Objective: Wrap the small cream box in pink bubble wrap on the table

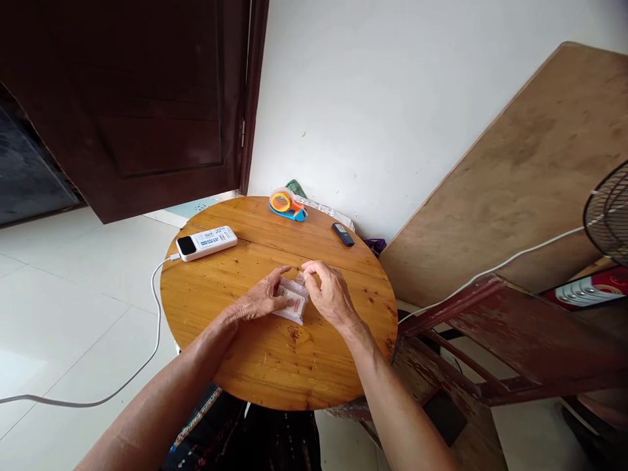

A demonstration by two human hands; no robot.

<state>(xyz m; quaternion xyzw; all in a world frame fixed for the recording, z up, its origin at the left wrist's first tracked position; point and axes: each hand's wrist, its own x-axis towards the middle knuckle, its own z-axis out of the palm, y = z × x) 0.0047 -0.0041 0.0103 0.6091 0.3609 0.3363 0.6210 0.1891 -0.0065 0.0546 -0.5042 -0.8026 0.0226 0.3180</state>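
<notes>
A small flat packet (294,305), white with red print and loosely wrapped in clear plastic, lies on the round wooden table (265,366). My left hand (260,297) grips its left side, the thumb pressing on top and the fingers along the far edge. At the packet's far right corner my right hand (330,293) is closed in a pinch. A bit of clear film (300,278) shows at those fingertips. Whether it is tape or part of the wrap, I cannot tell.
Around the tabletop are a white power bank (209,243) with a cable (157,307), an orange-and-blue tape dispenser (287,205) and a dark blue device (343,234). A red wooden chair (490,327) stands right, a fan (608,212) beyond it. White wall (373,98) rises behind.
</notes>
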